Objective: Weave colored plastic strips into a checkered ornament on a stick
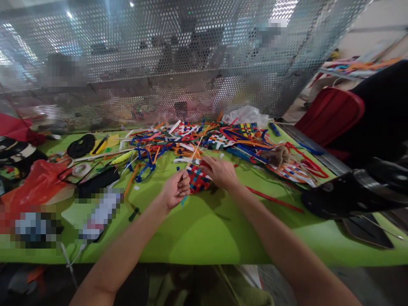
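My left hand (177, 189) is closed, with the fingers curled in and the thumb side up, and it appears to grip the left edge of the woven piece (199, 179). My right hand (219, 172) reaches over the upper right part of the same piece with bent fingers; its fingertips are partly hidden, so I cannot tell whether they pinch anything. The light-blue strip end (184, 200) shows just below my left hand, on its near side.

Governing relation: the woven piece lies directly to the right of my left hand and to the left of my right palm, between the two. Its visible outline is near square and partly covered, so it gives no clear long axis. Both hands are about equally near to it.

The slim pale strip (195, 152) has a definite axis. It runs from just above my left hand away from me, slanting to the right, and its far end passes to the left of my right hand's fingers. Its lower end is nearer to my left hand; whether that end is woven in or held, I cannot tell.

To the right of my right hand, the red strip (276, 199) lies apart on the worktop (204, 242). Beyond both hands, the white strip (183, 160) lies near, then the heap of coloured strips (167, 142), and farthest, the perforated screen (191, 80)
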`<action>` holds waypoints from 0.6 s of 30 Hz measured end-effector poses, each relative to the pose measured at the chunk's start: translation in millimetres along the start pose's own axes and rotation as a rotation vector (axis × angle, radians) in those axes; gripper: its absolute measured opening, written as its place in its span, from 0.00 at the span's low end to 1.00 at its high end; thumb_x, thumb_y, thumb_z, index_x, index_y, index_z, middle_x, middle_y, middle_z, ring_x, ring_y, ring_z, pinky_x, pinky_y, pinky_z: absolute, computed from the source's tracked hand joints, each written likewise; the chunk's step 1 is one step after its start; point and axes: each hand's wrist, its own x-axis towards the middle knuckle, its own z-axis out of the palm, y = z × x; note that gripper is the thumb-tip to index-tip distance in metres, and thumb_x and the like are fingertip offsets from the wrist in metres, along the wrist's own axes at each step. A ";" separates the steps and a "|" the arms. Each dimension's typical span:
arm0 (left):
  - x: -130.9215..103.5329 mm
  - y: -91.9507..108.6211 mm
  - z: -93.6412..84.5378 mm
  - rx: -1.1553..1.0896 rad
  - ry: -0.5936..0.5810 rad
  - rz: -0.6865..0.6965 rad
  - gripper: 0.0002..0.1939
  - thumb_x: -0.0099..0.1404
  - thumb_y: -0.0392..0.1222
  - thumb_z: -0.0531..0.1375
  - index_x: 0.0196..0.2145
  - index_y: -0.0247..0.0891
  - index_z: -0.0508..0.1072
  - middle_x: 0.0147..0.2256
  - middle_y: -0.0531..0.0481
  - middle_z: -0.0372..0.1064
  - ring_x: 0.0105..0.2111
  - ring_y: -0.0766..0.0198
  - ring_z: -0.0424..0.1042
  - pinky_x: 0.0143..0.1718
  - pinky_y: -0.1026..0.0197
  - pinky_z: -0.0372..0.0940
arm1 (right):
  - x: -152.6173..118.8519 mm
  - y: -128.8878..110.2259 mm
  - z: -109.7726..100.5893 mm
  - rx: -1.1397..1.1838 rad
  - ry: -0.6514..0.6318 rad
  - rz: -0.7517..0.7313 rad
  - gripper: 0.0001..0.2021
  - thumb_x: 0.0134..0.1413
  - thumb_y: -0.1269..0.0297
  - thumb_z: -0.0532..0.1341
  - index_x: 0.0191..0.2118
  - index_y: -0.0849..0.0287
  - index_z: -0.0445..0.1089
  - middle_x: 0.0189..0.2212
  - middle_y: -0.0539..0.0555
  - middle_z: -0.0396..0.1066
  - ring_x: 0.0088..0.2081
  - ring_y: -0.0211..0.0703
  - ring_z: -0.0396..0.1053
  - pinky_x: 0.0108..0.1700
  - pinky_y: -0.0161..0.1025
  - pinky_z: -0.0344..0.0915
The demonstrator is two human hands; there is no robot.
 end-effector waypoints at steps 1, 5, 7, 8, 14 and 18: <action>0.0 0.3 0.8 -0.003 0.003 0.000 0.17 0.72 0.38 0.46 0.24 0.37 0.56 0.14 0.62 0.39 0.10 0.76 0.38 0.11 0.72 0.39 | 0.6 1.2 0.7 -0.002 0.002 -0.006 0.23 0.66 0.47 0.46 0.50 0.56 0.70 0.39 0.58 0.76 0.35 0.46 0.70 0.31 0.38 0.51; -0.4 1.9 4.1 -0.026 -0.002 -0.006 0.17 0.72 0.36 0.44 0.24 0.37 0.56 0.15 0.62 0.38 0.10 0.75 0.38 0.11 0.72 0.38 | 2.8 5.6 2.9 -0.027 0.009 -0.011 0.23 0.66 0.47 0.46 0.49 0.56 0.70 0.39 0.56 0.76 0.33 0.44 0.69 0.30 0.38 0.49; -1.0 2.4 5.9 -0.039 -0.004 -0.012 0.17 0.72 0.35 0.44 0.24 0.37 0.56 0.15 0.62 0.37 0.10 0.75 0.37 0.11 0.71 0.38 | 3.6 7.4 3.3 -0.039 0.010 -0.015 0.23 0.66 0.47 0.46 0.48 0.56 0.70 0.38 0.56 0.76 0.32 0.44 0.68 0.29 0.38 0.48; -1.5 2.6 6.9 -0.046 -0.003 -0.014 0.17 0.72 0.35 0.44 0.24 0.37 0.56 0.15 0.62 0.37 0.10 0.75 0.37 0.11 0.72 0.38 | 3.9 8.1 3.2 -0.044 0.011 -0.017 0.23 0.66 0.47 0.45 0.48 0.56 0.70 0.38 0.56 0.76 0.32 0.43 0.68 0.29 0.38 0.48; -4.7 2.5 15.8 -0.079 0.015 -0.026 0.18 0.72 0.34 0.44 0.23 0.37 0.55 0.15 0.62 0.37 0.10 0.76 0.37 0.11 0.72 0.37 | 4.1 10.9 1.1 -0.069 0.032 -0.038 0.24 0.66 0.47 0.45 0.46 0.57 0.71 0.35 0.57 0.75 0.32 0.43 0.67 0.29 0.38 0.47; -7.9 1.6 23.0 -0.104 0.048 -0.034 0.17 0.72 0.34 0.44 0.23 0.37 0.55 0.15 0.62 0.35 0.10 0.76 0.37 0.11 0.72 0.35 | 3.5 14.3 -0.7 -0.067 0.058 -0.053 0.24 0.66 0.47 0.46 0.45 0.58 0.71 0.34 0.57 0.75 0.31 0.43 0.67 0.30 0.38 0.47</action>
